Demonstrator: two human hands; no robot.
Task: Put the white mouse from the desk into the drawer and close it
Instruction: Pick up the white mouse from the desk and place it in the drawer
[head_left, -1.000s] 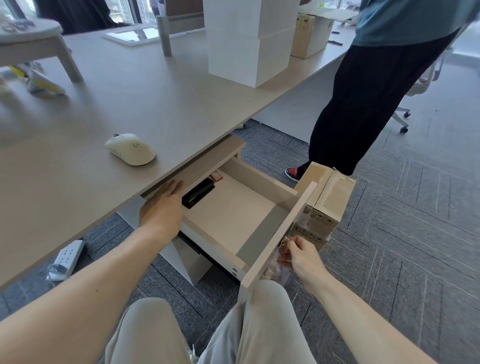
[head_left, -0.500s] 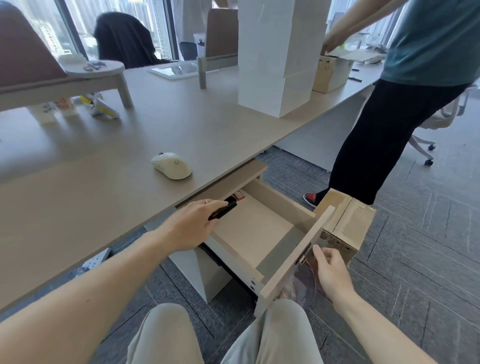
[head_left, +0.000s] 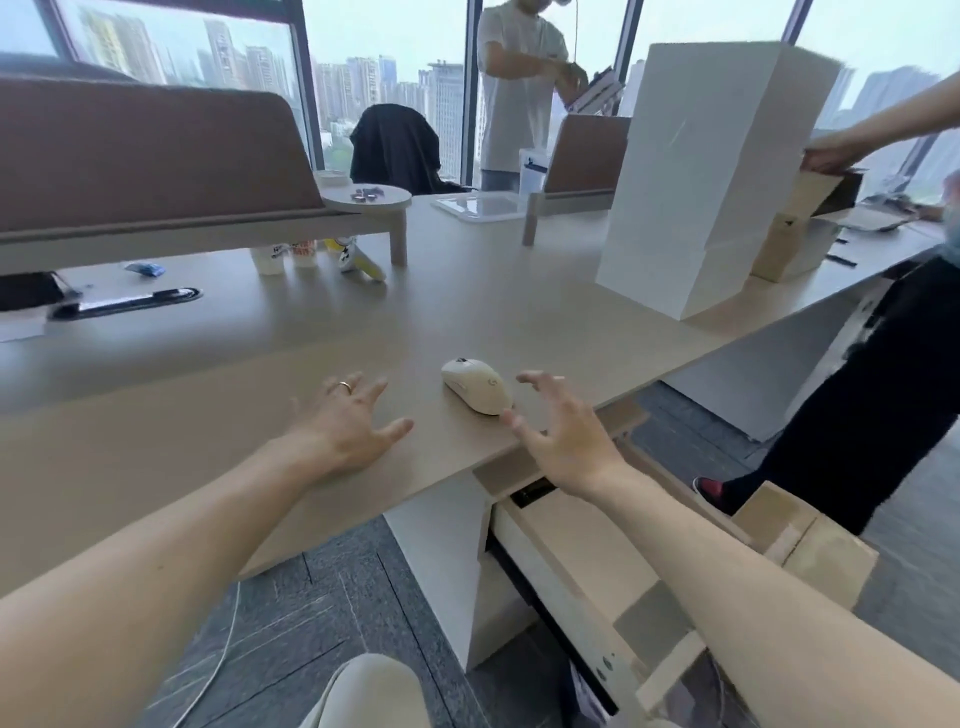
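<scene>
Two open hands frame the job: nearest me the drawer (head_left: 587, 566) stands pulled out below the desk's (head_left: 260, 374) front edge, my right forearm crossing above it. My right hand (head_left: 563, 436) hovers past that edge with fingers spread and holding nothing, just beside the white mouse (head_left: 477, 385), apparently not yet touching it. My left hand (head_left: 347, 421) rests flat and splayed on the desk, also holding nothing, apart from the mouse on its other side. The mouse sits near the front edge, between both hands. To do this well, I judge I should cup the right hand over its hump, pinch its sides, lift clear, then lower it into the drawer's bare floor.
</scene>
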